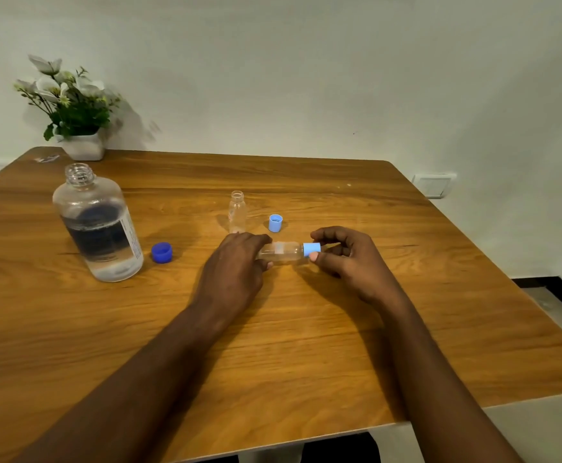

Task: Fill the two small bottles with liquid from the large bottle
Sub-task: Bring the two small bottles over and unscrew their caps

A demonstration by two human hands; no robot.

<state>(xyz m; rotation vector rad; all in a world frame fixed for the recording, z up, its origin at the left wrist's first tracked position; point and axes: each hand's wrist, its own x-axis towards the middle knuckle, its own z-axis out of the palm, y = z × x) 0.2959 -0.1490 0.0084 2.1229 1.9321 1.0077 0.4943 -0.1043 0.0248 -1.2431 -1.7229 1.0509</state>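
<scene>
While the left hand grips the base of a small clear plastic bottle held sideways at frame centre, the right hand pinches its pale blue cap between thumb and forefinger; a second small clear bottle stands uncapped just behind; the large clear open bottle, part-filled, stands at left on the wooden table.

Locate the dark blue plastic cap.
Head view, left side: the dark blue plastic cap sits on the wooden table between the large clear bottle and the left hand.
</scene>
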